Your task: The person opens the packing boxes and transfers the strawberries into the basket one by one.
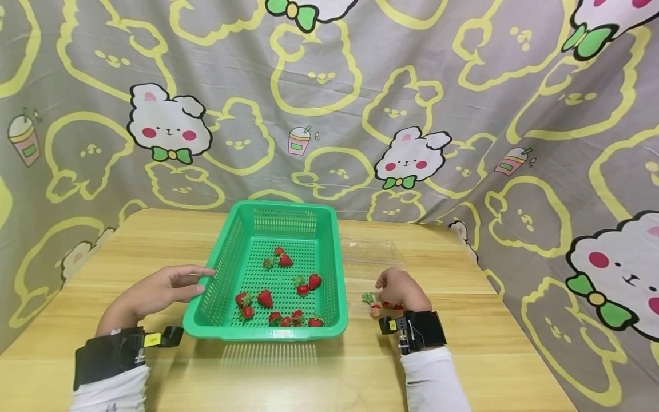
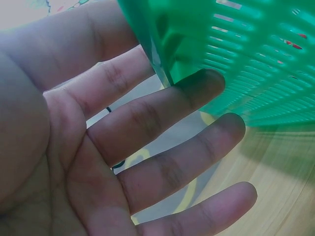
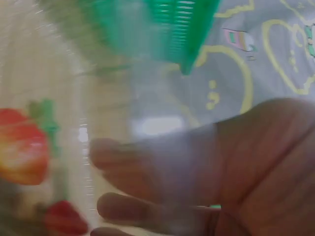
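My left hand [image 1: 157, 294] is at the left rim of the green plastic basket [image 1: 268, 333]; its fingers [image 2: 167, 172] are spread and fairly straight, some touching the rim, others below it. Several strawberries [image 1: 265, 298] lie scattered on the basket floor. To the right of the basket, my right hand [image 1: 404, 288] is bent downward over a clear plastic box [image 1: 355, 309] with strawberries [image 1: 374, 311] in it. In the right wrist view, clear plastic with glare overlaps the blurred fingers [image 3: 123, 206], and a strawberry [image 3: 22, 147] lies apart from them. What the fingertips touch is unclear.
The clear lid [image 1: 370, 250] of the box lies flat behind my right hand. Beneath everything is a wooden table [image 1: 247, 377]. A grey cloth [image 1: 237, 189] with rabbit prints hangs behind it and along the right side.
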{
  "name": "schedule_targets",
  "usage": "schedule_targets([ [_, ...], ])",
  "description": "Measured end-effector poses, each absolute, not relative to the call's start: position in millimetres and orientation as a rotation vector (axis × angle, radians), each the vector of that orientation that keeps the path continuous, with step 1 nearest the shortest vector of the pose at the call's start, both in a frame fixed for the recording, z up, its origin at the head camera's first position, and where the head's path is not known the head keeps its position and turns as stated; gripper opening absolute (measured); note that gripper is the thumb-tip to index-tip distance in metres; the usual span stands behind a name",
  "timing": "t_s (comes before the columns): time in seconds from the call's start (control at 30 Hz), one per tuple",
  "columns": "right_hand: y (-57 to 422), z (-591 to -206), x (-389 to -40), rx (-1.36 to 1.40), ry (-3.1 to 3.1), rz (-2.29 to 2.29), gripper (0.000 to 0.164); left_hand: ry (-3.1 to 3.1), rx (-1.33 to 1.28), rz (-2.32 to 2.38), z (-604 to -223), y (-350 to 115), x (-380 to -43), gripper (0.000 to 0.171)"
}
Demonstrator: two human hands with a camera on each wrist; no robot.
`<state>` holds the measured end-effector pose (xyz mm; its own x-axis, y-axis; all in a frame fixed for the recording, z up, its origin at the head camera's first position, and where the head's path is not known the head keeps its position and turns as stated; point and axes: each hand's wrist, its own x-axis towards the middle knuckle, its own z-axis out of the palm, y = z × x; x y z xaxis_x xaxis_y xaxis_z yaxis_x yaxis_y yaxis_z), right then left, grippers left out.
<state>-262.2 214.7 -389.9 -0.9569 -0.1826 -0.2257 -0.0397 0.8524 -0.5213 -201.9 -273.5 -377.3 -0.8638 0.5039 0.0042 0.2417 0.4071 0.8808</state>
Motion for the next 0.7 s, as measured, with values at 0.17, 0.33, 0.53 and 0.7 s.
schedule_targets([
  [0.17,214,-405,-268,-0.154,2.748,-0.710,0.020,2.390,0.649,1.448,-378,-274,-202,0.044],
  [0.33,215,-410,-271,-0.133,2.762,-0.774,0.013,2.408,0.656,1.432,-377,-273,-202,0.044],
  [0.53,219,-410,-273,-0.111,2.685,-1.141,0.020,2.414,0.654,1.428,-376,-272,-202,0.044],
  [0.7,220,-410,-276,-0.061,2.539,-1.444,0.022,2.410,0.649,1.436,-377,-273,-201,0.044],
])
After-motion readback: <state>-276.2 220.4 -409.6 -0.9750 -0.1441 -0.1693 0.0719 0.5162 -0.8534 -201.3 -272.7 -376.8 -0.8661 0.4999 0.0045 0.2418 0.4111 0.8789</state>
